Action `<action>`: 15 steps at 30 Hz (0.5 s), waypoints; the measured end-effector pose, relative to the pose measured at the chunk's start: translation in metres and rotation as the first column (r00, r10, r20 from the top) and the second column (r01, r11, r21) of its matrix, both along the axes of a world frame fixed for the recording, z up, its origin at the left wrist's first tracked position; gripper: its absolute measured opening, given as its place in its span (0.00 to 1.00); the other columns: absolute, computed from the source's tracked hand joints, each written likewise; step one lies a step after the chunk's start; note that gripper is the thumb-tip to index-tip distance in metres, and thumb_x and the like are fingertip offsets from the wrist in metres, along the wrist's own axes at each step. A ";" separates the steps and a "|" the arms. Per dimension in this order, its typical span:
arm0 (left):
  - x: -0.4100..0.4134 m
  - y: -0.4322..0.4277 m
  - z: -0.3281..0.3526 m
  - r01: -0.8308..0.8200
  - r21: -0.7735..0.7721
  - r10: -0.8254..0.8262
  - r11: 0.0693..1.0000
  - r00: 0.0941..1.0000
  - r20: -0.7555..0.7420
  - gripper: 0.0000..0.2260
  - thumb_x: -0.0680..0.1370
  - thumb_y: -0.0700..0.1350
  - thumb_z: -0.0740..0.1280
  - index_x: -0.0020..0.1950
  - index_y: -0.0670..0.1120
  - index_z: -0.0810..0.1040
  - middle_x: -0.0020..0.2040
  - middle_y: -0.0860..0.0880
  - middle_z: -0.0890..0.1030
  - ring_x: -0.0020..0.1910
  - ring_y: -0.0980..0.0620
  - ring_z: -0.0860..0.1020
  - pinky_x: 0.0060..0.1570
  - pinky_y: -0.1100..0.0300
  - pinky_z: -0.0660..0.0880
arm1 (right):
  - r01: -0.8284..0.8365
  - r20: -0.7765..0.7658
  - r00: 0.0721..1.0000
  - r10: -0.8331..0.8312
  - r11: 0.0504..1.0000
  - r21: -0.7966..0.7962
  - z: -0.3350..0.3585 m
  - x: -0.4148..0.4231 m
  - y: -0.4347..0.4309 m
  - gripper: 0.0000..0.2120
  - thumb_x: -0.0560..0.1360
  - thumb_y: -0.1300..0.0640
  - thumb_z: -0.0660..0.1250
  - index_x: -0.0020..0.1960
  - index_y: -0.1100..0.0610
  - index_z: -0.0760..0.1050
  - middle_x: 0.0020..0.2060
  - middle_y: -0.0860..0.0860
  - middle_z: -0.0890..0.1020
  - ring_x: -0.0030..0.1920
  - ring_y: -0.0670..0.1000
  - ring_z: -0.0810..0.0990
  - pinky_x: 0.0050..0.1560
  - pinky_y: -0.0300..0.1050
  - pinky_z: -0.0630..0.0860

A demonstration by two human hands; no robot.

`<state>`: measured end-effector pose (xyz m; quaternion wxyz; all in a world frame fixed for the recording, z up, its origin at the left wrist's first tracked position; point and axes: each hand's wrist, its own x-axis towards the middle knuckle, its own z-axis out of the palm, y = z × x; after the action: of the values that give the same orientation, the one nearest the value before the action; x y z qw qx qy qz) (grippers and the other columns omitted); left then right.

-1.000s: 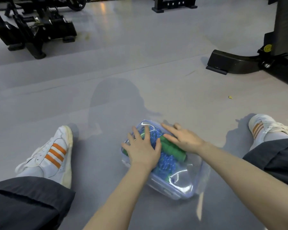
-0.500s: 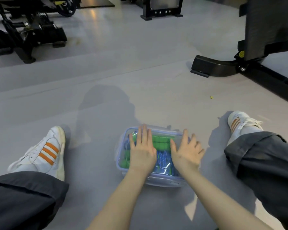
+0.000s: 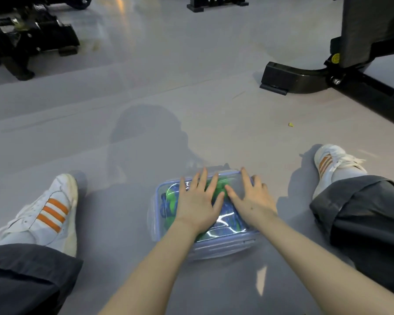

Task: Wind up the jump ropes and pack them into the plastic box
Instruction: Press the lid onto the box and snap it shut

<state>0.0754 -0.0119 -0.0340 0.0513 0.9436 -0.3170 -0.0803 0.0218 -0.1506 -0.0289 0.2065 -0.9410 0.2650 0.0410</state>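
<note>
Through the head camera I am looking down at a grey floor [image 3: 146, 105], and the box [image 3: 225, 247] is sitting on it in the lower centre of the frame, between the person's outstretched legs. A clear lid [image 3: 233, 225] is lying over the box; I cannot tell whether it is latched. The ropes [image 3: 170, 202] are lying inside the box and are showing through the lid as a green and blue mass. I cannot tell how tidily they are coiled, since glare and both hands are covering much of the lid. The left hand [image 3: 197, 208] is lying palm down on the left and middle part of the lid, with its fingers straight and spread toward the far rim. It is grasping nothing and is only pressing flat. The right hand [image 3: 253, 201] is lying palm down on the right part of the lid, just beside the left hand, with the two thumbs nearly touching. Its fingers are likewise extended toward the far right corner, and its grip is released. A white shoe with orange stripes [image 3: 48, 212] is resting at the lower left of the frame. The matching shoe [image 3: 330, 164] is resting at the right, well apart from the box. A black machine base [image 3: 291, 78] is standing at the upper right, and more black equipment [image 3: 27, 39] is standing at the upper left. A small yellow scrap [image 3: 291, 125] is lying on the floor right of centre.
</note>
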 end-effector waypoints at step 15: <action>0.006 0.026 -0.010 -0.112 -0.021 0.113 0.993 0.992 0.048 0.40 0.70 0.61 0.28 0.78 0.48 0.48 0.78 0.45 0.52 0.76 0.49 0.48 0.72 0.43 0.38 | -0.433 -0.035 0.900 0.435 0.881 -0.191 0.003 0.028 0.026 0.24 0.81 0.52 0.47 0.76 0.58 0.53 0.75 0.52 0.58 0.76 0.50 0.52 0.75 0.48 0.39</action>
<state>0.0818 0.0144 -0.0444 0.0567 0.9612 -0.2651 -0.0513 0.0501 -0.1242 -0.0256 0.1007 -0.9921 0.0497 0.0563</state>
